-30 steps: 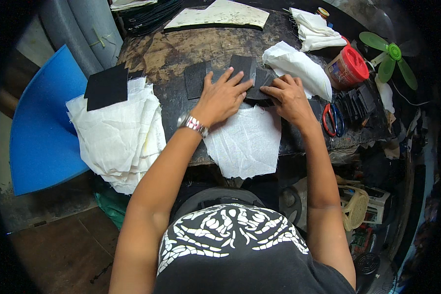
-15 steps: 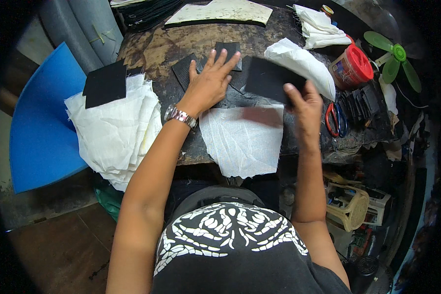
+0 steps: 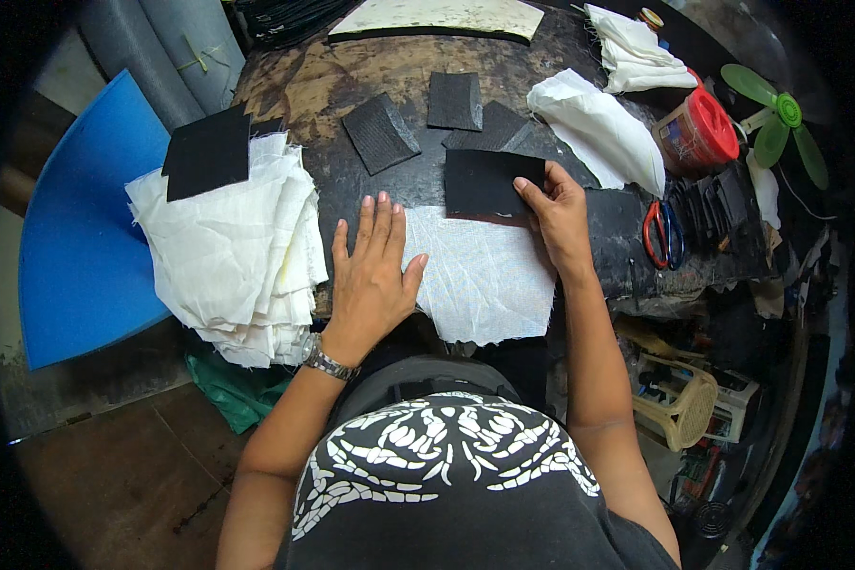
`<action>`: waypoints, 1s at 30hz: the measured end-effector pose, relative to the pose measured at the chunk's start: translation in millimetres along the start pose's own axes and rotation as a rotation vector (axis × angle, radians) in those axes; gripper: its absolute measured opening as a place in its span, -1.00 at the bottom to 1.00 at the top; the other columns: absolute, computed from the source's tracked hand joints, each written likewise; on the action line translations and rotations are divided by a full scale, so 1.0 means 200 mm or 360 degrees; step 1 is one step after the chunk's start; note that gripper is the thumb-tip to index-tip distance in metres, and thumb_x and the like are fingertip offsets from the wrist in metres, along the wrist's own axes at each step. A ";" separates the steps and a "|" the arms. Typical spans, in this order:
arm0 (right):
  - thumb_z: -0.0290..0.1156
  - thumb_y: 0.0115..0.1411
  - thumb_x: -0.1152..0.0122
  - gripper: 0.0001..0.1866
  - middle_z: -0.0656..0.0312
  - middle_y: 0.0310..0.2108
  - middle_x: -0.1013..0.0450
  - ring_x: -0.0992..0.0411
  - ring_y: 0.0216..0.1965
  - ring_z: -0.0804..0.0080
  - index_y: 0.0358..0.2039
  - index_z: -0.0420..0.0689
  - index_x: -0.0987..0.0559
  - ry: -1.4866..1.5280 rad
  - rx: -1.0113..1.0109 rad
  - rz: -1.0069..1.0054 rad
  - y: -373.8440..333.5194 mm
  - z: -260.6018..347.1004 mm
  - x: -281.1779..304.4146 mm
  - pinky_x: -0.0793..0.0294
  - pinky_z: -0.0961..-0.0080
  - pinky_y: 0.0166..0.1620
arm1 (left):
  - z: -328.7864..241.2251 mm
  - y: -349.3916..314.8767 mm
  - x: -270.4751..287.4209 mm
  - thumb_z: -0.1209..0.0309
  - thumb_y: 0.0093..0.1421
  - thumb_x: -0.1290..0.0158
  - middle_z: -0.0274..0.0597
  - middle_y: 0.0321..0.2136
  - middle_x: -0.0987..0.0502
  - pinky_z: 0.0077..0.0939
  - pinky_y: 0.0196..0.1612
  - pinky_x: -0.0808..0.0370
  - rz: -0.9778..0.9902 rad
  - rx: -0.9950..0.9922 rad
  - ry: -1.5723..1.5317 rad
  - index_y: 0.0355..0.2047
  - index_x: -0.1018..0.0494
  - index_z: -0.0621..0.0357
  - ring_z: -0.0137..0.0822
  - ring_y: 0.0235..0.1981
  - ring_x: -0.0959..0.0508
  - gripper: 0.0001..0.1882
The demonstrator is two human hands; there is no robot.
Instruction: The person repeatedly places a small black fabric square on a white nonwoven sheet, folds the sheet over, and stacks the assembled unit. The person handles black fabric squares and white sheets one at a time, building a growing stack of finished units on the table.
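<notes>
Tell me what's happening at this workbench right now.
A person works at a dark, worn table. The left hand lies flat, pressing the edge of a white woven cloth sheet. The right hand pinches a black rectangular fabric patch lying over the sheet's top edge. Three more black patches lie beyond; a stack of white cloths sits left.

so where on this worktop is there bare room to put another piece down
Bare dark top between the tilted black ribbed patch and the pale board at the far edge. Crowded nearer: left hand flat beside the white mesh cloth, right hand holding the black square, white cloth stack left.
</notes>
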State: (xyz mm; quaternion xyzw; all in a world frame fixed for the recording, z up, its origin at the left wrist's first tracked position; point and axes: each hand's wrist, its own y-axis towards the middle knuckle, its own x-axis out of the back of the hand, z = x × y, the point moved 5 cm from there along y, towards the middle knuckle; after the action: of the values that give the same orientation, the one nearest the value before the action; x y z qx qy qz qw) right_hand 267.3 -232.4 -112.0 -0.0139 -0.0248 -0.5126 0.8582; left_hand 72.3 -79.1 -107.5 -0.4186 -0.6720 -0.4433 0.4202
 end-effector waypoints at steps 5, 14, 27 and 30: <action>-0.53 0.22 -0.22 -0.85 0.32 -0.38 -0.50 -0.41 -0.40 0.71 -0.20 -0.27 -0.52 -0.0029 0.0022 0.0063 0.01 -0.01 -0.02 -0.41 0.74 -0.32 | 0.01 0.00 0.00 0.18 0.30 0.07 0.24 0.32 -0.08 0.09 0.35 0.13 0.0048 0.0038 -0.0084 0.27 -0.12 0.45 0.08 0.40 0.01 -0.32; -0.50 0.15 -0.29 -0.85 0.34 -0.46 -0.46 -0.34 -0.44 0.66 -0.31 -0.29 -0.55 -0.0187 0.0086 0.0044 0.02 0.00 -0.05 -0.34 0.65 -0.37 | -0.18 0.11 0.04 0.37 0.24 0.07 0.32 0.34 0.03 -0.03 0.37 0.03 -0.0147 -0.0348 -0.0406 0.24 -0.12 0.53 0.14 0.39 0.03 -0.37; -0.52 0.16 -0.30 -0.63 0.45 -0.50 -0.36 -0.28 -0.48 0.77 -0.02 -0.26 -0.48 -0.0061 0.0084 -0.0036 0.04 0.05 0.00 -0.28 0.79 -0.40 | -0.25 0.15 -0.06 0.38 0.30 0.13 0.27 0.28 -0.14 -0.10 0.36 -0.04 0.0018 -0.0356 -0.0287 0.27 -0.11 0.45 0.11 0.34 -0.13 -0.42; -0.52 0.13 -0.32 -0.63 0.45 -0.49 -0.37 -0.27 -0.48 0.73 -0.03 -0.21 -0.50 -0.0407 0.0175 -0.0111 0.03 0.04 0.00 -0.30 0.74 -0.38 | -0.26 0.15 -0.06 0.38 0.29 0.14 0.26 0.28 -0.15 -0.10 0.35 -0.05 0.0032 -0.0352 -0.0241 0.27 -0.14 0.42 0.10 0.33 -0.14 -0.43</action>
State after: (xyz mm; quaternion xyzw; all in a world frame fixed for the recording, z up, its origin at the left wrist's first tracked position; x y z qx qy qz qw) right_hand 272.9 -228.7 -103.9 -0.0311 -0.1624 -0.5339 0.8292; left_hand 114.7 -123.2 -99.0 -0.5013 -0.6447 -0.4776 0.3239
